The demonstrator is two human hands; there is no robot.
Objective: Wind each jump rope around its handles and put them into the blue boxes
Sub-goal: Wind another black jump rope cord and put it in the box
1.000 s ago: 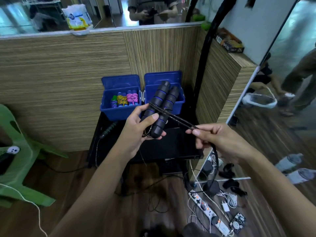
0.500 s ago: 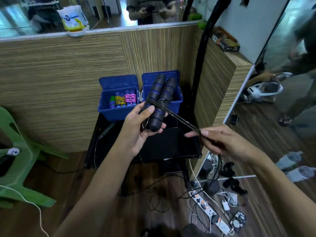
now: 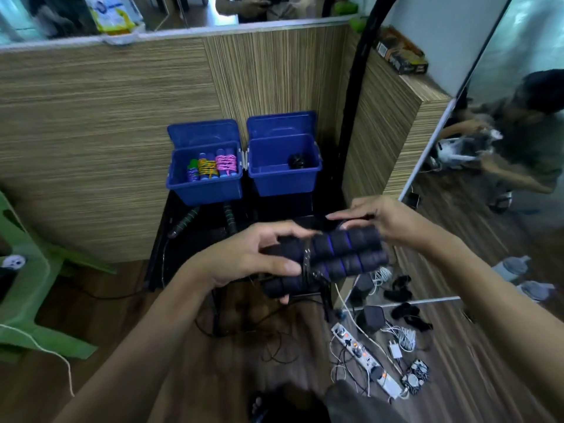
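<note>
My left hand [image 3: 253, 257] grips a pair of black foam jump rope handles [image 3: 341, 254] with blue rings, held side by side and level. A few turns of thin cord [image 3: 307, 261] cross their middle. My right hand [image 3: 378, 218] lies over the far end of the handles with its fingers stretched left; its thumb and any cord in it are hidden. Behind stand two open blue boxes. The left box [image 3: 204, 190] holds three wound coloured ropes [image 3: 213, 166]. The right box [image 3: 283, 181] holds a black bundle [image 3: 296, 161].
A loose rope with green-and-black handles [image 3: 186, 221] lies on the black table [image 3: 174, 254] in front of the boxes. A green plastic chair [image 3: 30, 300] stands left. A power strip [image 3: 363, 358] and cables litter the floor. A mirror [image 3: 503, 193] leans at the right.
The handles have swung from upright to level and dropped lower, uncovering the right box. My right hand moved in from the stretched cord to the far side of the handles.
</note>
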